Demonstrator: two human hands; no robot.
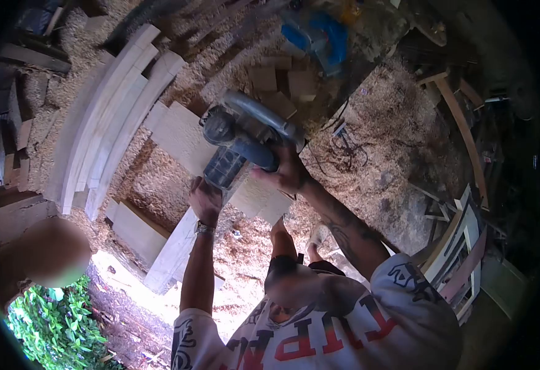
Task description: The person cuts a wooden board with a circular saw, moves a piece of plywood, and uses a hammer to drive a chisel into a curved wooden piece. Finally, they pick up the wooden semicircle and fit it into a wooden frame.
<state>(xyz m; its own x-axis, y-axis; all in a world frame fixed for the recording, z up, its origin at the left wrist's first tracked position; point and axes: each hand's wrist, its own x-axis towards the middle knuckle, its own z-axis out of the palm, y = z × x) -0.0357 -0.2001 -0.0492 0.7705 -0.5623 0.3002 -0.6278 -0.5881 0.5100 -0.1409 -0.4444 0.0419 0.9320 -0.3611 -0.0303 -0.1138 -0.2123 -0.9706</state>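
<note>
A dark grey power tool that looks like a circular saw (pixel 242 139) rests over a pale wooden board in the middle of the view. Wrapped round its rear handle is my right hand (pixel 285 166). My left hand (pixel 206 200), with a watch at the wrist, is closed at the edge of the wooden board (pixel 174 250), right beside the tool's ribbed lower part. The tool hides the contact below it and the far part of the board. A flat wood panel (pixel 186 139) lies beyond the tool, and another pale piece (pixel 260 200) is nearer my legs.
Long curved planks (pixel 112 117) are stacked at the left. A blue tool (pixel 319 40) lies at the back, near wooden blocks (pixel 276 80). A cable (pixel 344 139) trails over shavings at the right. Wooden frames (pixel 458 246) lean there. Green plants (pixel 60 320) show lower left.
</note>
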